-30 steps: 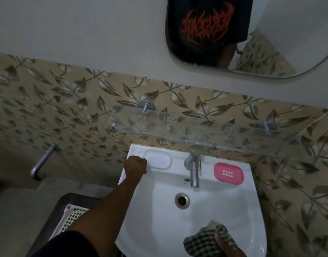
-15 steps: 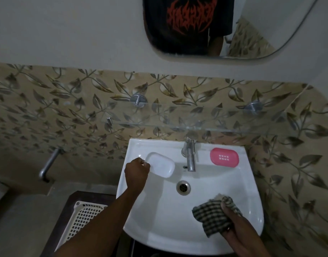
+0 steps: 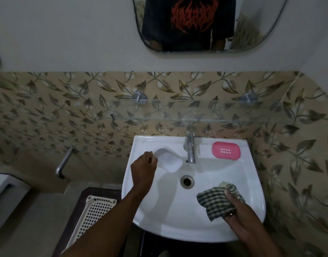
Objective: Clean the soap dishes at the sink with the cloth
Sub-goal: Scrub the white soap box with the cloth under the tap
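Left of the tap, my left hand pinches the white soap dish by its rim, light, stiff and probably slick plastic tilted over the sink; right of the tap the pink soap dish lies flat, and my right hand grips the soft checked cloth.

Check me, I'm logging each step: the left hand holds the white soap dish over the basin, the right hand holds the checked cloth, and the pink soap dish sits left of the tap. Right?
Not quite. The head view shows the pink soap dish on the sink ledge right of the tap, not left. The left hand does hold the white soap dish, the right hand the checked cloth.
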Tool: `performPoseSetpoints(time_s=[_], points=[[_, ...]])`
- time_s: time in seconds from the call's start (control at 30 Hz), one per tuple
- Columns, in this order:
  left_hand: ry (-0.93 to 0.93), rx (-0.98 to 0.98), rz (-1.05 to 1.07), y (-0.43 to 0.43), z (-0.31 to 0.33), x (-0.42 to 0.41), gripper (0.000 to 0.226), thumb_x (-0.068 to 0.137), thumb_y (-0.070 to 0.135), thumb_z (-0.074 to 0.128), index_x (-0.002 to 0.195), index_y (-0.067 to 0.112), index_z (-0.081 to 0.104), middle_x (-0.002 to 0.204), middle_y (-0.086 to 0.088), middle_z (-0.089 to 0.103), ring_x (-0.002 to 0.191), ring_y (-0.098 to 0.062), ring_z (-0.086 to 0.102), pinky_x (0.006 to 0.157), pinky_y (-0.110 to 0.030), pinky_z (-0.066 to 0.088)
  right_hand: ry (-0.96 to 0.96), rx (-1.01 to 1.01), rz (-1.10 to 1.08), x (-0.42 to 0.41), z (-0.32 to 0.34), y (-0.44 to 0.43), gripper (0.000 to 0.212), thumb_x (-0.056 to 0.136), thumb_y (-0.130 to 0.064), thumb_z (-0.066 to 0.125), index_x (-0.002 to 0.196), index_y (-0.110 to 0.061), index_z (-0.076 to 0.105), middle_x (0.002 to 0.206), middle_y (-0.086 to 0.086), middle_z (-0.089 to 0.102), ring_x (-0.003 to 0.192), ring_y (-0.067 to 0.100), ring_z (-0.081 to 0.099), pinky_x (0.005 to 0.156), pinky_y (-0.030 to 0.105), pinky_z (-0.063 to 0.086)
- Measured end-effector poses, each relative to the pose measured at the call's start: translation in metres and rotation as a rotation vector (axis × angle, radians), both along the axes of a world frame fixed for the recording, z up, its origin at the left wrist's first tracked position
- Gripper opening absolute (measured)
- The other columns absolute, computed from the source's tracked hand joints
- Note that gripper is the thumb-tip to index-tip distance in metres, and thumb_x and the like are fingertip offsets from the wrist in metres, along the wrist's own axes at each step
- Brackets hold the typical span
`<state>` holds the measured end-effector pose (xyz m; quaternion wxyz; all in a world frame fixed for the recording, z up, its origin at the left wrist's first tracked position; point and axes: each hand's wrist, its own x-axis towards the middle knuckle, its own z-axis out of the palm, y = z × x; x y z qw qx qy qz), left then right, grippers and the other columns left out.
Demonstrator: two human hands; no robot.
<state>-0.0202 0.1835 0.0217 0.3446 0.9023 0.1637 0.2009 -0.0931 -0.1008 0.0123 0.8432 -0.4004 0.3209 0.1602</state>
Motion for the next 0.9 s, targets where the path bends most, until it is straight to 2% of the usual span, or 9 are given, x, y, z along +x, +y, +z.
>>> performPoseSetpoints(time_s=[0.13,0.23,0.4,0.5,0.57,0.63,0.7,0.9], points=[[-0.149,0.082,-0.029,-0.010,0.017,-0.001,0.045,0.086,0.006,0.062,0.058,0.015,0.028,0.050,0.007,0.017,0.045,-0.011,0.017,0.045,-0.019,0.019,0.000,0.016,-0.016,-0.001,-0.001,-0.004,0.037,0.092,-0.014,0.055,0.125,0.002,0.057,0.123,0.025,0.063,0.108,0.037,0.062,0.075,0.048,0.057],[-0.234,0.118,-0.036,-0.015,0.025,0.000,0.043,0.084,0.001,0.065,0.057,0.014,0.034,0.053,0.009,0.022,0.049,-0.012,0.022,0.046,-0.024,0.020,-0.007,0.036,-0.039,-0.003,0.000,-0.007,0.036,0.094,-0.013,0.054,0.126,0.002,0.056,0.123,0.025,0.063,0.091,0.031,0.069,0.072,0.046,0.058],[-0.391,0.094,-0.047,-0.022,0.039,0.001,0.046,0.085,-0.001,0.064,0.062,0.020,0.031,0.053,0.006,0.026,0.049,-0.013,0.023,0.044,-0.035,0.028,0.004,0.053,-0.062,-0.005,0.000,-0.010,0.036,0.094,-0.013,0.054,0.127,0.002,0.055,0.121,0.024,0.064,0.085,0.029,0.072,0.071,0.046,0.059],[-0.439,0.054,-0.014,-0.025,0.050,0.002,0.039,0.083,-0.002,0.065,0.058,0.015,0.039,0.052,0.003,0.034,0.048,-0.014,0.029,0.047,-0.030,0.029,0.004,0.067,-0.068,-0.005,0.000,-0.010,0.032,0.094,-0.011,0.054,0.123,0.001,0.058,0.107,0.020,0.071,0.082,0.028,0.073,0.067,0.044,0.060],[-0.470,0.052,0.000,-0.026,0.057,0.003,0.023,0.079,-0.004,0.067,0.061,0.006,0.058,0.052,0.000,0.047,0.050,-0.011,0.035,0.051,-0.016,0.031,0.005,0.056,-0.070,-0.006,0.001,-0.009,0.030,0.094,-0.010,0.054,0.122,0.000,0.058,0.100,0.018,0.073,0.084,0.029,0.071,0.065,0.044,0.061],[-0.522,0.046,0.021,-0.028,0.065,0.004,0.010,0.078,-0.004,0.069,0.070,0.002,0.068,0.057,-0.002,0.060,0.056,-0.006,0.043,0.057,-0.006,0.032,0.010,0.042,-0.069,-0.006,0.001,-0.009,0.030,0.093,-0.010,0.055,0.121,0.001,0.058,0.097,0.018,0.073,0.084,0.029,0.071,0.064,0.043,0.061],[-0.576,0.039,0.040,-0.029,0.076,0.004,0.009,0.078,-0.005,0.070,0.071,0.001,0.069,0.059,-0.003,0.063,0.058,-0.004,0.045,0.059,-0.005,0.034,0.010,0.034,-0.060,-0.006,0.002,-0.008,0.031,0.093,-0.010,0.055,0.121,0.001,0.058,0.100,0.018,0.073,0.083,0.029,0.072,0.063,0.043,0.061],[-0.707,0.024,0.031,-0.028,0.097,0.004,0.010,0.080,-0.007,0.070,0.072,-0.003,0.068,0.062,-0.005,0.062,0.063,-0.004,0.047,0.067,-0.001,0.035,0.015,0.010,-0.032,-0.003,-0.005,-0.007,0.037,0.093,-0.011,0.055,0.128,0.001,0.055,0.123,0.024,0.063,0.114,0.038,0.058,0.075,0.050,0.056]])
